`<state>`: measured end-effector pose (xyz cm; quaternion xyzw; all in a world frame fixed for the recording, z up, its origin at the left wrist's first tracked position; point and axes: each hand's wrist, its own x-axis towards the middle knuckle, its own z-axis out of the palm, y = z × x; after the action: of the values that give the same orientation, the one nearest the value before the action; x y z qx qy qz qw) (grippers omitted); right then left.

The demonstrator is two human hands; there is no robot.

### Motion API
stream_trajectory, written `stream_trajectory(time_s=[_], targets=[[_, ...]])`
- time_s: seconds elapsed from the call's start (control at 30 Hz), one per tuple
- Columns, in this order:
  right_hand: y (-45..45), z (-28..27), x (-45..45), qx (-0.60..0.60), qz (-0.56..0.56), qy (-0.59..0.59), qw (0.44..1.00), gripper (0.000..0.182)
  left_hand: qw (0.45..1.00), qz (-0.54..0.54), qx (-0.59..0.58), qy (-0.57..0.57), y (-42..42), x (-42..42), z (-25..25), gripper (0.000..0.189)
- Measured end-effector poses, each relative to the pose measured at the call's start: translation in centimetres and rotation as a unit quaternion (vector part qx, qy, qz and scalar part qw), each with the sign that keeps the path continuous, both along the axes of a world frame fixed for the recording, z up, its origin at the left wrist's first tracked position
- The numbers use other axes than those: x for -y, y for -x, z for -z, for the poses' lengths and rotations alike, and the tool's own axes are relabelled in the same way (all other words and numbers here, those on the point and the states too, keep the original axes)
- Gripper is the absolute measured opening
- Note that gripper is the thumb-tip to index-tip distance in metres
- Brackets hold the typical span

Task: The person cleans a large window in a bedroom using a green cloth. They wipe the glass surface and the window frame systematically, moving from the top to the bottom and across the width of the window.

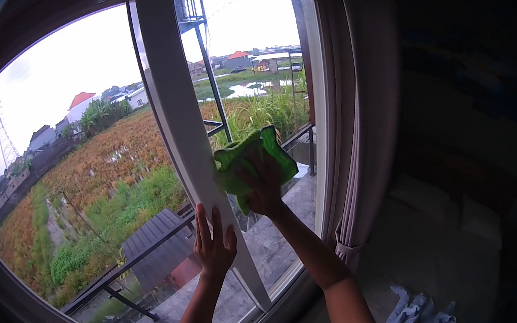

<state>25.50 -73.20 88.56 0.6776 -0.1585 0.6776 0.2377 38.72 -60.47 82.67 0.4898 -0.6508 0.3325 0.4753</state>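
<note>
My right hand (261,179) holds a green cloth (239,159) against the glass of the right-hand window panel, beside the white door frame. The cloth is bunched under the palm, and one corner sticks up past the fingers. Lower down, my left hand (214,245) rests on the white vertical frame (186,119) of the sliding glass door, fingers pointing up and slightly apart, holding nothing. Through the glass pane (267,90) a field, pooled water and buildings show.
A gathered curtain (358,174) hangs right of the door. Crumpled pale cloths (414,311) lie on a bed (444,266) with pillows in the dark room. Outside stand a metal railing (129,266) and a tiled balcony floor (289,228).
</note>
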Motion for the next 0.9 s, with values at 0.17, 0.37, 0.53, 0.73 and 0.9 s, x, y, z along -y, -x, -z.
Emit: stream_trajectory(time_s=[0.17, 0.37, 0.53, 0.73, 0.9], targets=[[6.3, -2.5, 10.4, 0.121, 0.156, -0.111, 0.974, 0.052, 0.998, -0.049, 0.040, 0.011, -0.1, 0.0, 0.1, 0.054], [10.9, -14.6, 17.8, 0.275, -0.013, -0.308, 0.911, 0.044, 0.999, -0.021, 0.028, 0.014, -0.3, 0.1, 0.2, 0.054], [4.6, -17.0, 10.0, 0.170, -0.034, -0.132, 0.976, 0.059, 0.999, -0.012, 0.024, 0.023, -0.1, 0.0, -0.1, 0.050], [0.1, -6.4, 0.7, 0.011, -0.039, 0.029, 0.999, 0.045, 0.999, -0.015, 0.021, 0.030, -0.3, -0.3, -0.2, 0.044], [4.1, -6.3, 8.0, 0.146, -0.034, -0.047, 0.988, 0.054, 1.000, 0.007, 0.013, 0.013, -0.5, -0.1, 0.0, 0.051]])
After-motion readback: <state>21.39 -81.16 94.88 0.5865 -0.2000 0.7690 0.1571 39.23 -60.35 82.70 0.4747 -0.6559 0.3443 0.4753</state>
